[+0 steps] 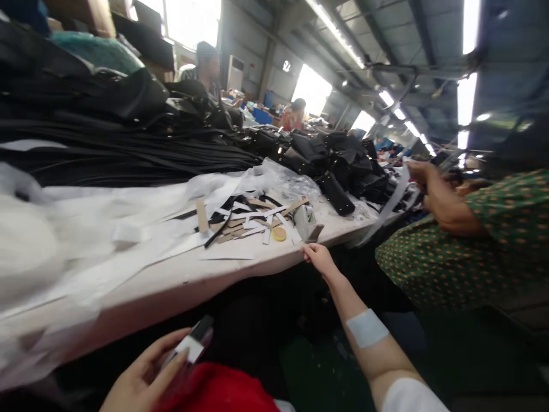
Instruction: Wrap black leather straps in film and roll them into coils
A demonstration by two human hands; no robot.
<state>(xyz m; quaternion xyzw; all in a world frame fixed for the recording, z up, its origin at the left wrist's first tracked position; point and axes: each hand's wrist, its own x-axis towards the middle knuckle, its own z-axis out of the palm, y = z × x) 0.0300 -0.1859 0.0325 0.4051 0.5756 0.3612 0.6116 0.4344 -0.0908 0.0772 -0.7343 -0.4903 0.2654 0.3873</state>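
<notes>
My left hand [150, 369] is at the bottom, closed round a small dark object [195, 341] with a white label-like face, held in front of the table edge. Further right, my right hand [316, 257] reaches to the table's front edge with its fingers pinched together; whether anything is between them is too small to tell. Just beyond it stands a grey-white holder [304, 222]. To its left lie a yellow round disc [278, 233] and a heap of white, brown and black strips [244, 222].
Black straps [128, 151] and black bags [309, 146] are piled along the back of the white table [171, 286]. A white roll [26, 246] sits at far left. A person in green patterned clothing [454, 257] stands at right, holding translucent sheeting.
</notes>
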